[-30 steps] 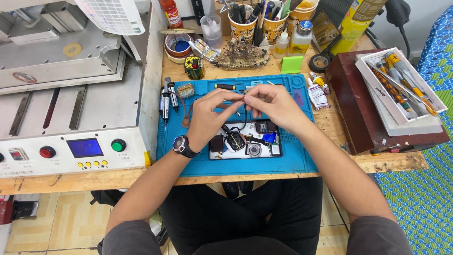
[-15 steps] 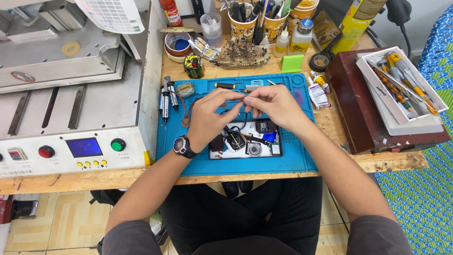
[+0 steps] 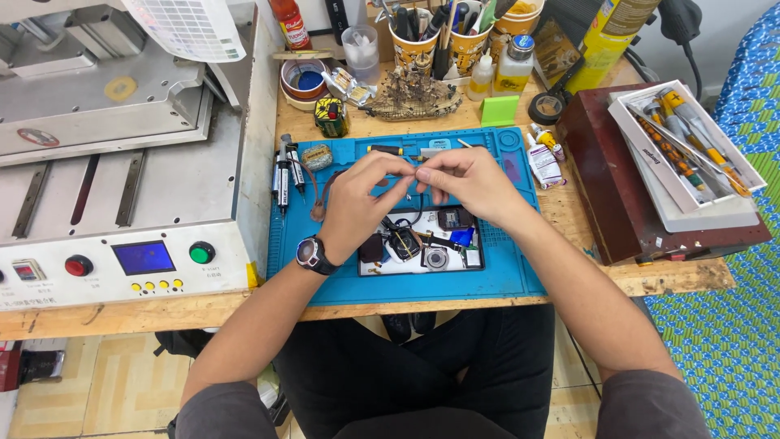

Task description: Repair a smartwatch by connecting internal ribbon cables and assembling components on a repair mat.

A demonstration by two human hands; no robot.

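Note:
My left hand, with a black wristwatch on the wrist, and my right hand meet fingertip to fingertip over the blue work mat. Between the pinched fingers sits a small part, too small to make out. Just below the hands lies a shallow tray with several small electronic pieces, among them a round lens-like module and a blue piece. A thin dark wire curves beneath the fingers toward the tray.
A grey machine with a small screen and buttons fills the left. Pens and tweezers lie at the mat's left edge, a screwdriver at its top. Tool cups stand behind; a dark box with a white tool tray sits right.
Both hands stay in the same place over the mat. Only the fingertips have shifted slightly against each other around the small part.

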